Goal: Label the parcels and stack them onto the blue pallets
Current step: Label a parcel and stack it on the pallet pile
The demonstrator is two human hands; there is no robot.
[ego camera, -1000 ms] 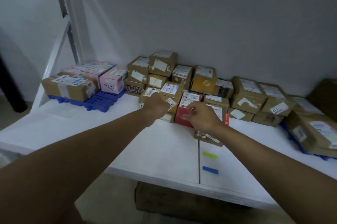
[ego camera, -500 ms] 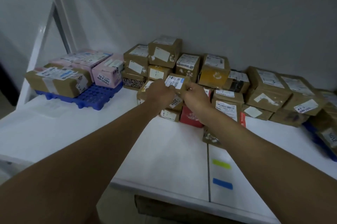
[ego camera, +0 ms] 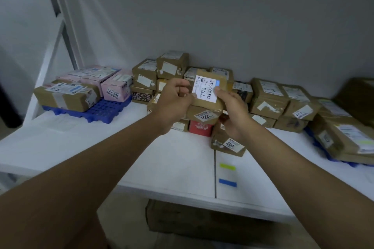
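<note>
Both hands up over the pile, holding one brown parcel (ego camera: 210, 105) between them, lifted clear of the table (ego camera: 81, 143) and tipped so its top faces the camera. Left hand (ego camera: 174, 100) grips the parcel's left end, fingers (ego camera: 182, 86) curled over the far edge, thumb on the near side. Right hand (ego camera: 232, 111) holds the right end from below, thumb (ego camera: 219, 91) pressing the lower right corner of the white label (ego camera: 205, 89) on top. Label has a barcode and a small blue sticker (ego camera: 217, 83) at its far right corner, just above the thumb. A second tag reading 3001 (ego camera: 204, 116) sits on the parcel's near face. Behind and under the hands: loose pile of brown boxes (ego camera: 269, 96) along the wall, a red box (ego camera: 200, 127) at the front, a dark patterned box (ego camera: 141, 96) to the left, a flat brown one tagged 002 (ego camera: 230, 144) nearest the camera, partly under the right wrist. Left blue pallet (ego camera: 101, 110) carries a brown box (ego camera: 64, 96) and pink boxes (ego camera: 116, 88) side by side, touching. Right blue pallet (ego camera: 315, 143) mostly hidden under larger brown boxes (ego camera: 344, 139) at the frame edge. Green strip (ego camera: 227, 167) and blue strip (ego camera: 227, 182) lie on the table near its front edge, just right of the seam. Cardboard box (ego camera: 192, 222) on the floor under the table.
</note>
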